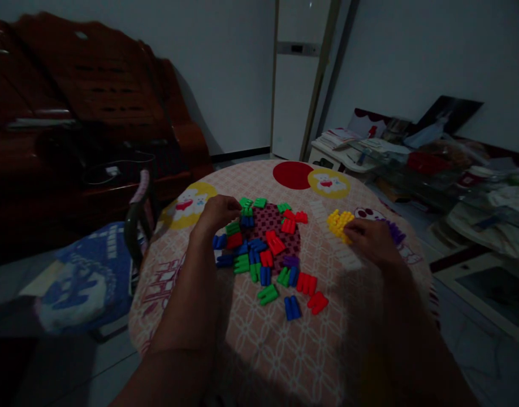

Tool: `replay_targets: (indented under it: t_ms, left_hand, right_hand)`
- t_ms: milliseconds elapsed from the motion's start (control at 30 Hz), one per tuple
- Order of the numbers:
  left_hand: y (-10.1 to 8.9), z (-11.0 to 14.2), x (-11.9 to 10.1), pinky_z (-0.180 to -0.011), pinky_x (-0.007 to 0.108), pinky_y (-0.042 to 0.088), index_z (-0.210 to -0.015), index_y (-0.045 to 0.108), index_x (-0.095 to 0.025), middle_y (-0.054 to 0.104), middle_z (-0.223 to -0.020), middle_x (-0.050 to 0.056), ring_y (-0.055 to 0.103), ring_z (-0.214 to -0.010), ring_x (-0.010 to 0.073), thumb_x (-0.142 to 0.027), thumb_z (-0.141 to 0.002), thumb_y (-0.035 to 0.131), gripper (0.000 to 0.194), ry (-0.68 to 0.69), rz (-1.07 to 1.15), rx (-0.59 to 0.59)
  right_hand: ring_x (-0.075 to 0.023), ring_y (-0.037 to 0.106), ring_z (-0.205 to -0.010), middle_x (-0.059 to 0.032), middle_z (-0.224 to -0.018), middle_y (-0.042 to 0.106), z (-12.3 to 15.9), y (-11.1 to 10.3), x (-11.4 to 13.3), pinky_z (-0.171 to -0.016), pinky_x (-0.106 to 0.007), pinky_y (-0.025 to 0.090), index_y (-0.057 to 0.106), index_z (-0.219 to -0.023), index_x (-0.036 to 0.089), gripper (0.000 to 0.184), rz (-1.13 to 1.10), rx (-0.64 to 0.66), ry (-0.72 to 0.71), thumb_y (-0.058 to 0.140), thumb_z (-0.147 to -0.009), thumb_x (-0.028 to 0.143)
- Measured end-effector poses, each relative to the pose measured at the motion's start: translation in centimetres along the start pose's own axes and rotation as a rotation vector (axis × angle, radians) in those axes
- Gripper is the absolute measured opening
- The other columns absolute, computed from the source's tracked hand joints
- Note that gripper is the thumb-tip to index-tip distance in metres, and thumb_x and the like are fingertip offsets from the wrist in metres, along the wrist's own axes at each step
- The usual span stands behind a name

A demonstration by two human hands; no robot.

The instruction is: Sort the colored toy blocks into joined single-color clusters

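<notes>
My left hand (pixel 220 210) is over the far left of the loose pieces, its fingers pinched at the edge of a green building block (pixel 246 212). That block lies against a blue block (pixel 247 221), and other green ones are beside it. On the right, my right hand (pixel 370 237) has thumb and fingers closed on a yellow building block at the near edge of a yellow cluster (pixel 338 223). Its fingertips partly hide the piece. Purple blocks (pixel 395 232) lie just beyond that hand. Between my hands are scattered red blocks (pixel 275 243), blue blocks and green blocks.
A patterned cloth (pixel 280 350) covers the round table. At the left stands a chair (pixel 136 226) with a blue cloth, and behind it a wooden sofa (pixel 94 85). A cluttered glass-topped cabinet (pixel 433 169) is at the right. A tall white unit (pixel 297 96) stands in the far corner.
</notes>
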State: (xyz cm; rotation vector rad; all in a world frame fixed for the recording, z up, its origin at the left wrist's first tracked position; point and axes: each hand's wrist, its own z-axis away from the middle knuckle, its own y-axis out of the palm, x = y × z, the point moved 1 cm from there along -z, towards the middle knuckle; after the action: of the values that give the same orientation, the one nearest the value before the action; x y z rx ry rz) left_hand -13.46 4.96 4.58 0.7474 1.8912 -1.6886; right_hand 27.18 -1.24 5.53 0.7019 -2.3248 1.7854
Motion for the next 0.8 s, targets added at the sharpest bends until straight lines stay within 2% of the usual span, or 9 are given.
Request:
replay_targets:
  t_ms: [67, 167, 267, 333, 467, 533, 700, 800]
  left_hand:
    - [0.1, -0.1, 0.4, -0.056, 0.027, 0.048, -0.073, 0.075, -0.019, 0.068, -0.055, 0.002, 0.063, -0.054, 0.0176, -0.021, -0.064, 0.067, 0.012, 0.007, -0.012, 0.010]
    - [0.4, -0.3, 0.6, -0.057, 0.027, 0.048, -0.076, 0.075, -0.019, 0.068, -0.056, 0.003, 0.063, -0.054, 0.0172, -0.023, -0.066, 0.066, 0.014, 0.021, -0.018, -0.016]
    - [0.7, -0.5, 0.7, -0.057, 0.027, 0.048, -0.079, 0.076, -0.019, 0.068, -0.057, 0.003, 0.064, -0.055, 0.0175, -0.026, -0.067, 0.066, 0.016, 0.027, -0.012, -0.029]
    - [0.8, -0.7, 0.8, -0.058, 0.027, 0.049, -0.078, 0.075, -0.020, 0.068, -0.057, 0.003, 0.064, -0.055, 0.0180, -0.026, -0.066, 0.067, 0.016, 0.028, -0.010, -0.024]
    - [1.0, -1.0, 1.5, -0.056, 0.026, 0.048, -0.077, 0.074, -0.020, 0.070, -0.058, 0.003, 0.066, -0.056, 0.0189, -0.030, -0.066, 0.068, 0.016, 0.013, -0.007, -0.020]
    - [1.0, -1.2, 2.0, -0.056, 0.025, 0.048, -0.079, 0.074, -0.020, 0.071, -0.060, 0.003, 0.066, -0.057, 0.0196, -0.032, -0.065, 0.069, 0.019, -0.022, -0.021, -0.030]
    - [0.9, -1.5, 2.9, -0.061, 0.027, 0.051, -0.093, 0.075, -0.018, 0.075, -0.071, 0.006, 0.070, -0.067, 0.0224, -0.038, -0.071, 0.065, 0.031, -0.100, -0.102, 0.007]
    - [0.9, -1.6, 2.8, -0.065, 0.026, 0.052, -0.100, 0.074, -0.018, 0.077, -0.079, 0.006, 0.071, -0.071, 0.0213, -0.039, -0.077, 0.062, 0.034, -0.104, -0.163, 0.011]
  right_hand:
    - [-0.0179, 0.065, -0.077, -0.0063, -0.084, 0.074, -0.3, 2.6, 3.0, -0.072, -0.027, 0.045, 0.075, -0.084, 0.018, 0.017, -0.129, 0.161, -0.195, 0.058, -0.086, 0.023]
    - [-0.0180, 0.065, -0.083, -0.0079, -0.094, 0.073, 0.1, 6.3, 6.4, -0.076, -0.027, 0.045, 0.076, -0.098, 0.019, 0.023, -0.154, 0.285, -0.448, 0.054, -0.090, 0.016]
    - [-0.0181, 0.062, -0.086, -0.0075, -0.097, 0.070, 0.7, 8.8, 8.0, -0.076, -0.027, 0.044, 0.074, -0.109, 0.023, 0.027, -0.088, 0.374, -0.566, 0.053, -0.094, 0.017]
    - [-0.0182, 0.060, -0.087, -0.0077, -0.098, 0.068, 1.0, 9.5, 8.3, -0.075, -0.027, 0.043, 0.072, -0.113, 0.023, 0.026, -0.029, 0.408, -0.588, 0.053, -0.096, 0.021]
    - [-0.0189, 0.060, -0.094, -0.0086, -0.107, 0.067, 1.1, 9.0, 8.3, -0.079, -0.029, 0.043, 0.068, -0.118, 0.022, 0.027, -0.033, 0.438, -0.584, 0.057, -0.094, 0.019]
    - [-0.0189, 0.061, -0.093, -0.0070, -0.104, 0.069, 0.9, 8.4, 8.2, -0.079, -0.028, 0.043, 0.069, -0.112, 0.021, 0.024, -0.085, 0.451, -0.536, 0.063, -0.089, 0.017]
    - [-0.0118, 0.059, -0.067, 0.0024, -0.072, 0.065, 0.0, 6.6, 6.8, -0.062, -0.021, 0.039, 0.067, -0.080, 0.017, 0.008, -0.345, 0.469, -0.263, 0.070, -0.075, 0.011]
    - [-0.0101, 0.058, -0.062, 0.0027, -0.066, 0.064, -0.5, 4.4, 4.8, -0.059, -0.020, 0.039, 0.065, -0.070, 0.015, 0.008, -0.445, 0.340, -0.097, 0.066, -0.069, 0.007]
